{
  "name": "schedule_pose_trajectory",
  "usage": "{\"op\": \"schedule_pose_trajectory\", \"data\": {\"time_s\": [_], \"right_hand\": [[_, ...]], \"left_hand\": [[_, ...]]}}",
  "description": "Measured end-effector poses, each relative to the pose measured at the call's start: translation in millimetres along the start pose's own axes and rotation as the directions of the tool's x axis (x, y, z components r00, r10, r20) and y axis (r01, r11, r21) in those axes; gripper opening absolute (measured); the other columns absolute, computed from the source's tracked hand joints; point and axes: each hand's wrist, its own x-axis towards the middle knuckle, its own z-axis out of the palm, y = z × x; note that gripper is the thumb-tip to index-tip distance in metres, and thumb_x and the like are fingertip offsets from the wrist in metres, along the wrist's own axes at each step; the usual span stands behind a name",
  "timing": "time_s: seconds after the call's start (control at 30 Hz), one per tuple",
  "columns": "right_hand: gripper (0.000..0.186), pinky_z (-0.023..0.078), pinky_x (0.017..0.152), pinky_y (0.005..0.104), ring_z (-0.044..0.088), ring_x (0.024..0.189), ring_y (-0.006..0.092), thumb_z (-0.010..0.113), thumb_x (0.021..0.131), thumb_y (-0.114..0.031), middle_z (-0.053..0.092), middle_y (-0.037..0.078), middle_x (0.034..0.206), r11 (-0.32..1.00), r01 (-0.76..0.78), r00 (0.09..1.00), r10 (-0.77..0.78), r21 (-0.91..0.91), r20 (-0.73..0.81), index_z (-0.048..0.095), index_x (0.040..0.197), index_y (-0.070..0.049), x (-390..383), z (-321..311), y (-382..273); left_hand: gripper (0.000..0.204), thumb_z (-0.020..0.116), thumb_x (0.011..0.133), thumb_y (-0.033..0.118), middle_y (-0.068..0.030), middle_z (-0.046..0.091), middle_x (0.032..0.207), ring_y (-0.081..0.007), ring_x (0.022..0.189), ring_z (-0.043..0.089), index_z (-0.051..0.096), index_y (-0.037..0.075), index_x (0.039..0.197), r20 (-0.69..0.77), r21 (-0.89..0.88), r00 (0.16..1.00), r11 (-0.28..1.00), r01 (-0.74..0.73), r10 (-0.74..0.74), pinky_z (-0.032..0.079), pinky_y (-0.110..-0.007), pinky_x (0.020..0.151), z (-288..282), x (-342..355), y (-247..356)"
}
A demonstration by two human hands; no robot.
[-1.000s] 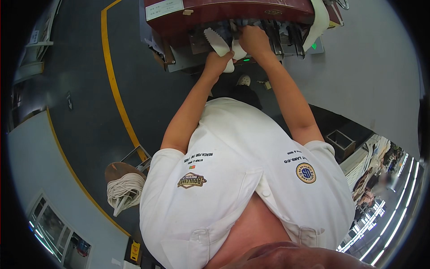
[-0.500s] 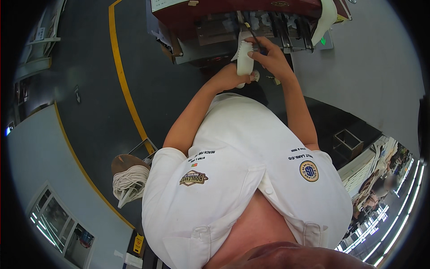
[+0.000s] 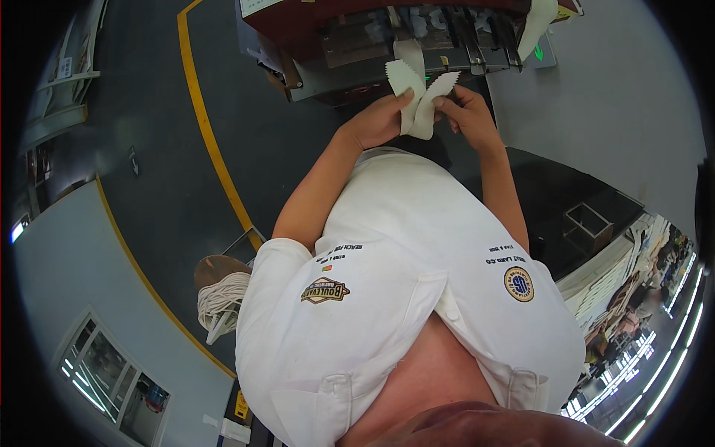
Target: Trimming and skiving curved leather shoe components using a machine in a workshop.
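A white fabric-like strip [image 3: 424, 119] with zigzag-cut ends lies between my hands, its two toothed ends spread in a V. My left hand [image 3: 381, 119] is closed on the left part, thumb over its front. The fingers of my right hand [image 3: 471, 118] are bent and pinch the right part near its toothed end. Just beyond the strip, a pale band [image 3: 408, 54] hangs down from the dark red machine [image 3: 298, 21]. Whether anything else sits inside my right palm is hidden by the fingers.
Metal guides [image 3: 465, 45] stick out of the machine's front. A dark surface [image 3: 536, 186] with an open metal frame [image 3: 588, 226] lies to the right. At the left, a bundle of white cord [image 3: 223, 298] hangs near my elbow; a yellow line [image 3: 201, 112] crosses the floor.
The strip has been turned and spread into two toothed ends. My right hand has moved down and right; the dark-handled tool seen at it earlier no longer shows clearly.
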Motion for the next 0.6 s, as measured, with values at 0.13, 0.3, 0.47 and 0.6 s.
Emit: {"op": "schedule_pose_trajectory", "data": {"time_s": [0.13, 0.3, 0.47, 0.6], "right_hand": [[0.016, 0.032, 0.042, 0.0182, 0.039, 0.045, 0.0022, 0.064, 0.084, -0.015, 0.056, -0.001, 0.066, 0.997, 0.039, 0.999, -0.040, 0.067, 0.010, 0.062, 0.093, -0.002, 0, 0, -1], [0.012, 0.027, 0.040, 0.0178, 0.036, 0.044, 0.0014, 0.062, 0.084, -0.011, 0.049, -0.003, 0.062, 0.929, 0.041, 0.999, -0.032, 0.368, -0.033, 0.058, 0.091, -0.003, -16, -55, 14], [0.014, 0.025, 0.037, 0.0169, 0.034, 0.042, 0.0010, 0.064, 0.082, -0.013, 0.050, -0.003, 0.064, 0.939, 0.074, 0.984, -0.014, 0.336, -0.177, 0.056, 0.090, -0.004, -57, -159, 29], [0.020, 0.023, 0.036, 0.0164, 0.032, 0.040, 0.0016, 0.063, 0.083, -0.017, 0.052, -0.001, 0.068, 0.918, 0.115, 0.987, -0.060, 0.381, -0.152, 0.054, 0.094, -0.003, -65, -178, 40]], "left_hand": [[0.035, 0.041, 0.092, 0.016, -0.0128, 0.058, 0.112, -0.0232, 0.103, 0.058, 0.050, -0.003, 0.120, -0.224, 0.114, 0.974, 0.993, -0.016, 0.042, 0.045, -0.035, 0.091, -2, 3, 4], [0.033, 0.035, 0.090, 0.014, -0.0168, 0.063, 0.104, -0.0238, 0.095, 0.061, 0.056, -0.006, 0.103, -0.358, 0.621, 0.697, 0.716, -0.319, 0.621, 0.047, -0.035, 0.088, -4, -25, 37], [0.028, 0.039, 0.086, 0.007, -0.0193, 0.064, 0.098, -0.0243, 0.091, 0.062, 0.055, -0.007, 0.104, -0.426, 0.765, 0.258, 0.498, -0.409, 0.867, 0.047, -0.035, 0.086, -35, -94, 80], [0.025, 0.044, 0.080, 0.005, -0.0199, 0.064, 0.097, -0.0253, 0.089, 0.062, 0.055, -0.004, 0.101, -0.295, 0.830, 0.479, 0.470, -0.301, 0.827, 0.049, -0.036, 0.083, -35, -144, 96]]}}
